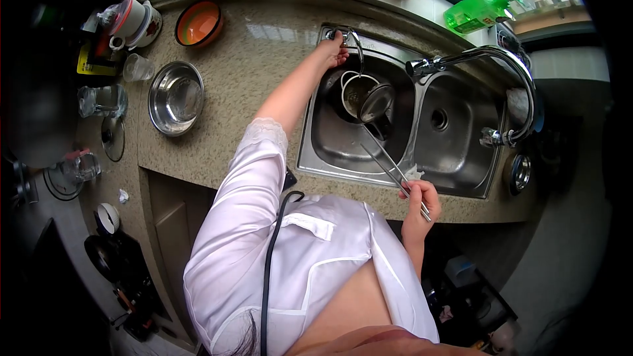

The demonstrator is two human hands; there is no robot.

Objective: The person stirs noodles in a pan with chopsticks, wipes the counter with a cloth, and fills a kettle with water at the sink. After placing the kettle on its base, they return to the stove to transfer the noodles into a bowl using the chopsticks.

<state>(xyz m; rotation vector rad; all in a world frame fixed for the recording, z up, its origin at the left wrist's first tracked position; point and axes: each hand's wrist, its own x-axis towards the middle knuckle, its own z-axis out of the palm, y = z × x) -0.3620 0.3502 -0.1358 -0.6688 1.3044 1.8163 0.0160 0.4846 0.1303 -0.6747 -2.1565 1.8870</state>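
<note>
My left hand (335, 51) reaches to the small tap (357, 49) at the back left corner of the double sink (330, 138), its fingers closed at the tap's handle. Under the spout, in the left basin, stands a pot (355, 95) with something dark inside. A round metal lid or ladle-like piece (377, 101) lies against the pot's right side; its exact shape is unclear. My right hand (419, 201), over the sink's front edge, holds a pair of metal chopsticks (390, 170), whose tips point to the left basin near the pot.
A large curved faucet (521, 72) arches over the right basin (455, 125). On the counter at left are a steel bowl (176, 98), an orange bowl (199, 24) and glass cups. A green bottle (471, 13) stands behind the sink; a round metal container (519, 173) sits at the right.
</note>
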